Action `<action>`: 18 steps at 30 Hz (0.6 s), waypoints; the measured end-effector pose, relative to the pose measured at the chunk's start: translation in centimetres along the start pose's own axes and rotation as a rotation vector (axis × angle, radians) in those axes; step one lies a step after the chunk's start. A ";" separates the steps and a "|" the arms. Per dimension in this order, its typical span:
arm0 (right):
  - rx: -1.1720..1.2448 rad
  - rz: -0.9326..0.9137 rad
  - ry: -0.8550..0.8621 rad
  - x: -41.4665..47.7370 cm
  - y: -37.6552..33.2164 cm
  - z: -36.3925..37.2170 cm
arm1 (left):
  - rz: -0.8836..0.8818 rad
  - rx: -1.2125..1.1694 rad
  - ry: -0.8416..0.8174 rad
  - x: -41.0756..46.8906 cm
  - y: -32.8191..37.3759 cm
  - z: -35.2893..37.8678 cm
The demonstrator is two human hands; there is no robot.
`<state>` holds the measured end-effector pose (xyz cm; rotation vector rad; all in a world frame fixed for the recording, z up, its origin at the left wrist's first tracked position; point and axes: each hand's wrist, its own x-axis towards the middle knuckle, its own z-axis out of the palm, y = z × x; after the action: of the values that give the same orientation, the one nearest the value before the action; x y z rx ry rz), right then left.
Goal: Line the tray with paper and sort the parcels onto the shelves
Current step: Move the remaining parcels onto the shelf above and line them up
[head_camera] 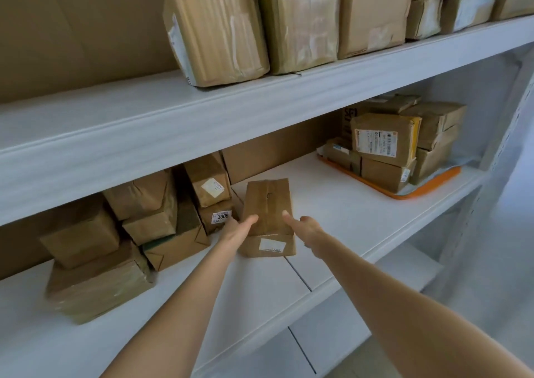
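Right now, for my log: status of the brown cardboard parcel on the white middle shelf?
Left hand, right hand open against brown cardboard parcel. It rests on white shelf. Stacked brown parcels close on its left.

This is a parcel storeroom or sorting depot. White metal shelving fills the view: an upper shelf [260, 100] and a lower shelf [346, 204], both loaded with brown cardboard parcels [216, 31] bound in clear tape. Several carry white shipping stickers. A numbered sticker [222, 217] in the stack toward the lower shelf's left end reads 3006, and a barcoded parcel [381, 139] stands with others on an orange tray [433, 184] near the shelf's right end.
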<state>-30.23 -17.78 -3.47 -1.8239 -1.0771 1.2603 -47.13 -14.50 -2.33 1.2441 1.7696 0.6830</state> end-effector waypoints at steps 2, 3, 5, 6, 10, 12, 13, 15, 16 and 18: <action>0.070 0.023 -0.018 1.1 0.3 1.1 | -0.053 -0.043 -0.056 1.9 -0.7 -0.2; 0.091 0.033 -0.019 1.6 0.6 1.4 | -0.070 -0.056 -0.086 2.8 -1.0 -0.2; 0.111 0.068 -0.016 2.5 1.1 2.0 | -0.105 -0.145 -0.164 4.2 -1.7 0.2; 0.109 0.087 -0.014 2.9 1.3 2.1 | -0.126 -0.198 -0.196 4.6 -2.0 0.4; 0.148 0.138 -0.029 3.0 1.5 2.0 | -0.141 -0.229 -0.253 5.6 -2.1 0.9; 0.227 0.155 -0.052 2.6 1.7 1.4 | -0.148 -0.250 -0.291 5.6 -1.7 1.0; 0.263 0.165 -0.061 2.4 1.7 1.1 | -0.146 -0.260 -0.299 5.5 -1.5 1.0; 0.324 0.175 -0.063 2.0 1.9 0.4 | -0.118 -0.283 -0.310 5.4 -1.1 1.3; 0.349 0.171 -0.054 1.9 2.0 0.0 | -0.096 -0.302 -0.326 5.3 -0.9 1.6; 0.385 0.149 -0.031 1.6 2.2 -1.1 | -0.046 -0.330 -0.365 4.8 -0.5 2.1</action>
<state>-28.32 -17.40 -5.66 -1.6136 -0.6640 1.4722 -46.21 -10.26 -5.33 1.0239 1.3213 0.6440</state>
